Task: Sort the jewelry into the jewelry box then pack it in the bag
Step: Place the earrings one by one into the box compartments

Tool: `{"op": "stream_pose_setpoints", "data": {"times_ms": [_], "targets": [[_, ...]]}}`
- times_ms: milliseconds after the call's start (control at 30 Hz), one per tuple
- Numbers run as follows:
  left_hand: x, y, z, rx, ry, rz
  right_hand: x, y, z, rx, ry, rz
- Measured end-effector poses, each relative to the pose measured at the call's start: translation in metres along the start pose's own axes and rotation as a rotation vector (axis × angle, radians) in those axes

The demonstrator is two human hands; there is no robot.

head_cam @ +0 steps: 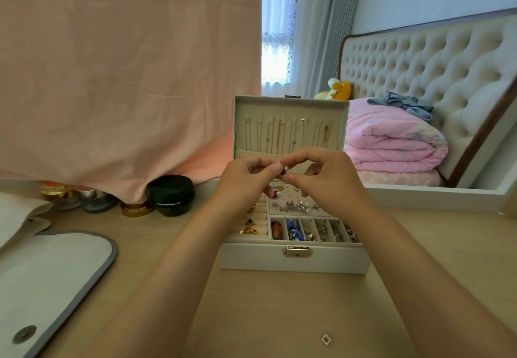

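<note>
A white jewelry box (293, 259) stands open on the wooden table, its lid upright with several thin necklaces (279, 135) hanging inside. Its tray holds rings at the left, ear studs on a perforated panel and several small compartments of trinkets. Above the tray my left hand (246, 182) and my right hand (324, 178) meet fingertip to fingertip, both pinching a small pearl earring (286, 169). A white bag (53, 273) with a grey edge and a snap button lies flat at the left. A small diamond-shaped silver piece (326, 339) lies on the table near me.
Dark and gold-lidded jars (170, 195) stand at the back left under a hanging pink cloth (126, 77). A white mirror frame (419, 198) leans behind the box, showing a bed and a pink quilt.
</note>
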State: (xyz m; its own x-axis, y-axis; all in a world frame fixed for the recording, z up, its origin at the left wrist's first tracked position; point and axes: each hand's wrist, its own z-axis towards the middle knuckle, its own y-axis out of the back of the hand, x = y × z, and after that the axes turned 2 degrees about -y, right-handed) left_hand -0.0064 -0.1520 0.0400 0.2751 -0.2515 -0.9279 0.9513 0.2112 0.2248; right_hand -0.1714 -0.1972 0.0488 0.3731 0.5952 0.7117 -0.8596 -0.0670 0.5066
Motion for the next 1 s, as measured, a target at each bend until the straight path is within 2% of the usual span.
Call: {"op": "stream_pose_setpoints", "data": {"times_ms": [200,300,367,433,533,733,900,1000], "targets": [[-0.002,-0.001,0.001,0.005,0.004,0.088,-0.009,0.0,0.002,-0.049,0.033,-0.048],[0.002,0.002,0.001,0.042,-0.079,0.359,-0.017,0.0,0.003,-0.015,0.038,-0.17],[0.004,0.003,0.0,0.066,-0.129,0.591,-0.023,-0.001,0.005,0.068,0.024,-0.342],[0.006,0.003,0.0,0.086,-0.136,0.699,-0.027,-0.003,0.008,0.141,-0.018,-0.493],[0.01,0.002,0.001,0.142,-0.123,0.783,-0.028,-0.005,0.012,0.206,-0.054,-0.547],[0.013,0.003,0.003,0.243,-0.095,0.833,-0.027,-0.008,0.016,0.27,-0.028,-0.619],[0.013,0.005,0.002,0.225,-0.108,0.819,-0.025,-0.004,0.019,0.384,-0.031,-0.609],[0.015,0.006,0.001,0.22,-0.125,0.79,-0.023,-0.005,0.019,0.375,-0.047,-0.61]]}}
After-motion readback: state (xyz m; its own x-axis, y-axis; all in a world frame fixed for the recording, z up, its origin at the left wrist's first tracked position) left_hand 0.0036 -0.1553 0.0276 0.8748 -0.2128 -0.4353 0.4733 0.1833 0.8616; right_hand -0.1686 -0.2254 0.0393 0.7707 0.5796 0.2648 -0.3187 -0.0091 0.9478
